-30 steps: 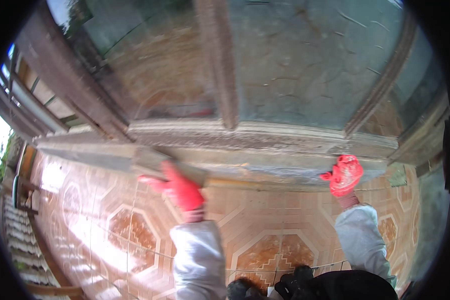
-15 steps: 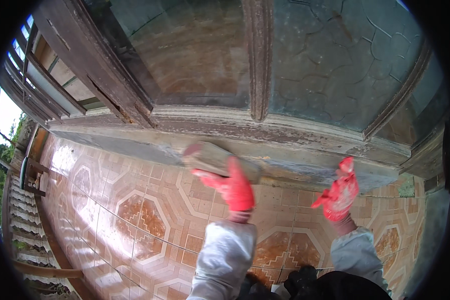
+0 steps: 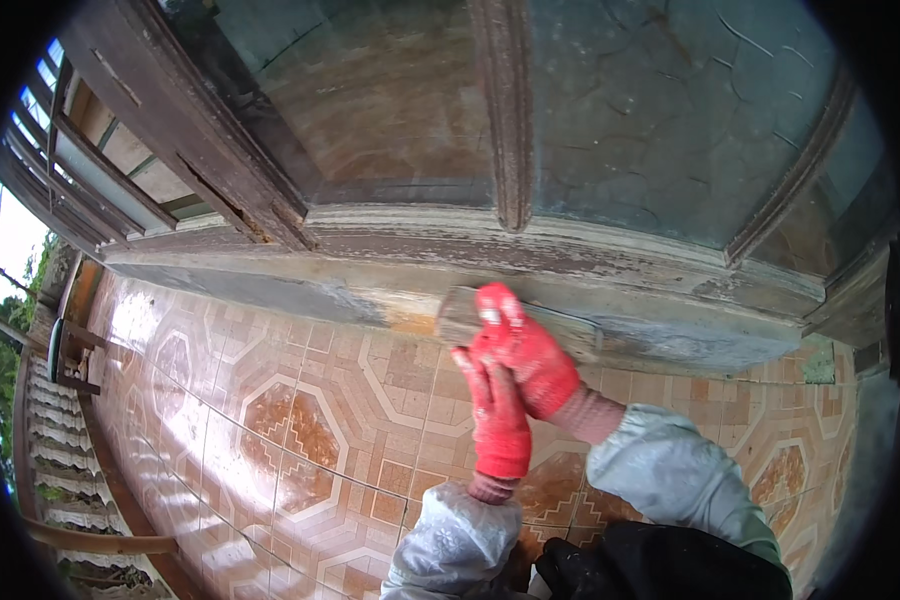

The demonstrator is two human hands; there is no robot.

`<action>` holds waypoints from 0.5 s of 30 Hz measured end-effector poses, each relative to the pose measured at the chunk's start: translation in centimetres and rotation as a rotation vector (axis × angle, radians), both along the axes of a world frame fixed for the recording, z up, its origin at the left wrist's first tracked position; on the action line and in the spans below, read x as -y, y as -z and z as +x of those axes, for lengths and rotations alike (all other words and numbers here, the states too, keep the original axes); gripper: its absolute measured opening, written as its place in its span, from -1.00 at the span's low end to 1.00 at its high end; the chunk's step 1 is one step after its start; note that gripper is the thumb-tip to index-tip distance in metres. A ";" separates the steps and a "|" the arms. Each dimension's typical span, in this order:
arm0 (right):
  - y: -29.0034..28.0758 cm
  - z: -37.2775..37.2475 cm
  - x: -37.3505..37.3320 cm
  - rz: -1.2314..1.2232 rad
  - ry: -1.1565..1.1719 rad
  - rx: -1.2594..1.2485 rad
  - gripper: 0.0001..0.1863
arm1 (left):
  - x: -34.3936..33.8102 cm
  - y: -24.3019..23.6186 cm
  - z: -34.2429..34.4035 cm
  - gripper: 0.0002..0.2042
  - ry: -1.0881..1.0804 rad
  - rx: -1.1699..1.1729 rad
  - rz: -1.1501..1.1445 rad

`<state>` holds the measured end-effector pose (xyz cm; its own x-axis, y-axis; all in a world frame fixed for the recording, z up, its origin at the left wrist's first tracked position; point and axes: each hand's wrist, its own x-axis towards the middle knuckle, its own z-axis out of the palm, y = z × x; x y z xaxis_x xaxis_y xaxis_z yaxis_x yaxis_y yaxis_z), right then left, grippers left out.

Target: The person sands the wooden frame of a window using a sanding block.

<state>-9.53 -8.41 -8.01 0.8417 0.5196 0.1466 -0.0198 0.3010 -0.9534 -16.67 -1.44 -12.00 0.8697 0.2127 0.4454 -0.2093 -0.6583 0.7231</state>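
Note:
My right hand, in a red glove, has its fingers bent onto a long grey-brown block at the centre of the head view. My left hand, also red-gloved, is just below it, fingers against the block's left part and partly covered by my right hand. The block lies along a worn concrete ledge with pale and yellowish patches. Above the ledge runs a weathered wooden frame with peeling paint, holding glass panes.
A patterned tile floor spreads below the ledge and around me. At the left are a balustrade railing and greenery beyond it. A wall stands at the right, and dark clothing shows at the bottom edge.
The view has shifted. My left hand and the block have moved rightward along the ledge, and my right hand has come left onto the block, beside and over my left hand.

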 end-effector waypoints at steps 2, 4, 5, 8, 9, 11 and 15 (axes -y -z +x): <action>0.5 1.3 -1.3 0.279 -0.153 -0.119 -0.43 | -0.9 0.9 0.0 -0.52 -0.022 -0.034 -0.103; 0.7 2.1 -2.5 0.022 -0.036 0.345 -0.57 | -2.7 1.9 -0.9 -0.54 -0.140 -0.112 -0.048; 1.2 2.9 -2.3 -0.061 -0.129 0.279 -0.58 | -3.4 2.1 -1.3 -0.55 -0.161 -0.113 -0.058; 0.0 1.8 1.9 0.191 -0.175 -0.284 -0.79 | -4.7 1.0 -3.4 -0.58 -0.054 -0.108 -0.602; -1.7 0.6 4.4 0.285 -0.095 -0.454 -0.83 | -5.4 1.0 -4.3 -0.60 -0.104 -0.114 -0.331; -0.9 -0.4 10.6 0.453 -0.107 -0.379 -0.77 | -4.9 -0.9 -5.3 -0.55 -0.129 -0.147 -0.758; 0.0 -1.2 14.8 0.572 -0.090 -0.274 -0.79 | -3.6 -1.7 -7.1 -0.49 -0.178 -0.244 -1.215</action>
<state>-10.78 -23.23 -8.01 0.8448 0.4933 0.2073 -0.2888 0.7465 -0.5995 -23.78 2.20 -10.31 0.8191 0.4954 -0.2892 0.0388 0.4551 0.8896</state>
